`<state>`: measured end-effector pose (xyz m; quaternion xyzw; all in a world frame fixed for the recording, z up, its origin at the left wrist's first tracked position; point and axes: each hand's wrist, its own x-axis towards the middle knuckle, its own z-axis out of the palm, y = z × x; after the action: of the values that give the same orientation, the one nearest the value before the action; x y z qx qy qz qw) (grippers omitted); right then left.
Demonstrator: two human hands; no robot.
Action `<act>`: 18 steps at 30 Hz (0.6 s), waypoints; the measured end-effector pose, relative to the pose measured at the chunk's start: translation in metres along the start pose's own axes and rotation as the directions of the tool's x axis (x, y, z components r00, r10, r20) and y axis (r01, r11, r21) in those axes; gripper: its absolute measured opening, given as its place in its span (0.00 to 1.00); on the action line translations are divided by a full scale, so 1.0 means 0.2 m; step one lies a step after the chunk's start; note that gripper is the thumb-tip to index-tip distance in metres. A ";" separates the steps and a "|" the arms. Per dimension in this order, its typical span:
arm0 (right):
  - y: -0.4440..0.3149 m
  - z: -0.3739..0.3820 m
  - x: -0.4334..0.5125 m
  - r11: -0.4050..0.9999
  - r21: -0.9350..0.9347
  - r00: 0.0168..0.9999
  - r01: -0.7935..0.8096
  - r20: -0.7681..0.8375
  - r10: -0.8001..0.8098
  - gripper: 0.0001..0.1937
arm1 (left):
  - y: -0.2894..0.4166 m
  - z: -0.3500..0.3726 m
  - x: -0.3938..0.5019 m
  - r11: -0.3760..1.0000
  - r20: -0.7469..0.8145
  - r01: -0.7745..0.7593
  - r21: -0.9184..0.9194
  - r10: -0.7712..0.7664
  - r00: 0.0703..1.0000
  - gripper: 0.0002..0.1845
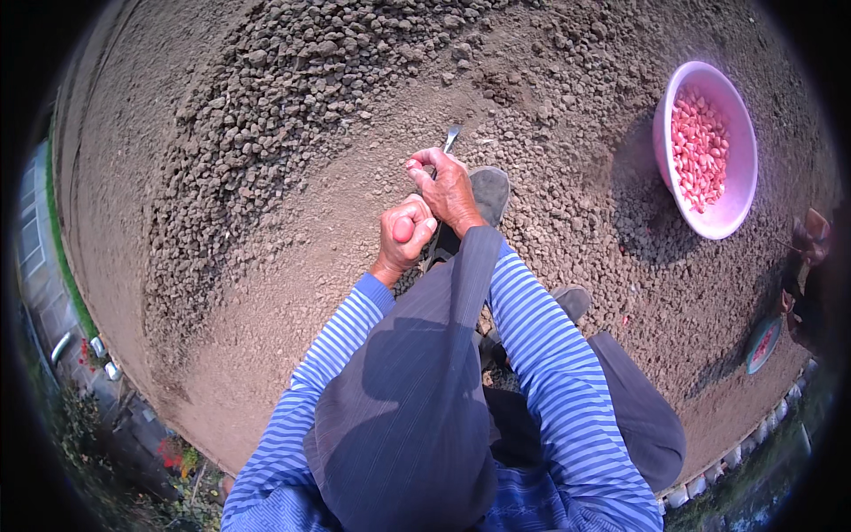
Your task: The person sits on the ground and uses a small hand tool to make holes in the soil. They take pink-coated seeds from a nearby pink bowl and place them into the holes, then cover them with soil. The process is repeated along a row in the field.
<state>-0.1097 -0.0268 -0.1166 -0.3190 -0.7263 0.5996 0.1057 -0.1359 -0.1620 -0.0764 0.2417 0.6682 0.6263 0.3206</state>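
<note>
My left hand [404, 236] is closed around a hand tool, whose rounded reddish handle end shows between thumb and fingers. The tool's narrow metal blade [453, 135] points away from me, just above the soil, its shaft partly hidden by my right hand [444, 186]. Between the right thumb and forefinger is a small pinkish piece [413, 164], seemingly a clove. A pink plastic basin [723, 226] stands to the right, holding many reddish pieces that look like garlic cloves [699, 149].
Loose, cloddy soil [266, 120] surrounds me. My shoe [490, 193] is beside my right hand. At far right, another person [808, 286], partly in shadow, is near a shallow green-rimmed basin [751, 362]. Pale stones [733, 455] edge the plot; paving and plants lie at lower left.
</note>
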 end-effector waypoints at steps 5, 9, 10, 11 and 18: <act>-0.06 -0.25 0.07 0.993 0.067 0.980 -0.097 -0.168 0.107 0.18 | 0.01 0.02 0.01 0.999 0.012 -0.045 -0.011 0.045 0.999 0.16; -0.02 -0.47 0.15 0.870 0.384 0.948 -0.310 0.059 0.312 0.16 | 0.02 0.02 0.01 0.999 0.031 -0.051 -0.004 0.051 0.998 0.17; 0.00 -0.51 0.17 0.851 0.415 0.945 -0.322 0.088 0.314 0.15 | 0.02 0.02 0.01 0.999 0.031 -0.041 0.005 0.041 0.999 0.17; 0.03 -0.54 0.17 0.816 0.471 0.939 -0.336 0.103 0.327 0.16 | 0.03 0.02 0.01 0.999 0.028 -0.035 0.004 0.035 0.999 0.16; 0.19 -0.58 0.12 0.734 0.594 0.932 -0.330 0.080 0.354 0.17 | 0.04 0.02 0.02 0.998 0.042 -0.062 0.029 0.061 0.997 0.15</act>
<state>-0.0530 0.0847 -0.1287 -0.4087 -0.4265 0.8003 0.1027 -0.1368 -0.1553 -0.0686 0.2797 0.6630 0.6207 0.3113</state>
